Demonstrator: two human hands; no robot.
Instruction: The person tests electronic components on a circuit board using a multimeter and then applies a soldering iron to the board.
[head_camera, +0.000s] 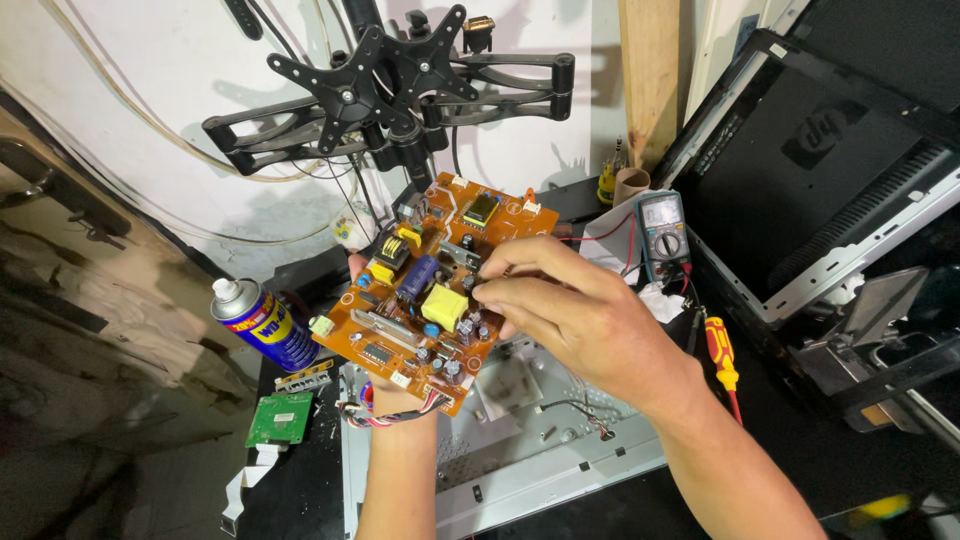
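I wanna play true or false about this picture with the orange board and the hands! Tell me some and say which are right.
1. The left hand holds the orange circuit board from underneath. True.
2. The right hand pinches something on the board. True.
3. The spray can is green. False: it is blue and yellow.
4. The multimeter lies left of the board. False: it is to the right.
5. A red and yellow screwdriver lies by the right wrist. True.

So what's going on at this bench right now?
A person's left hand holds an orange circuit board up from beneath, over a grey metal chassis. The right hand pinches at small parts near the board's middle. A blue spray can, a multimeter and a red-and-yellow screwdriver lie nearby.
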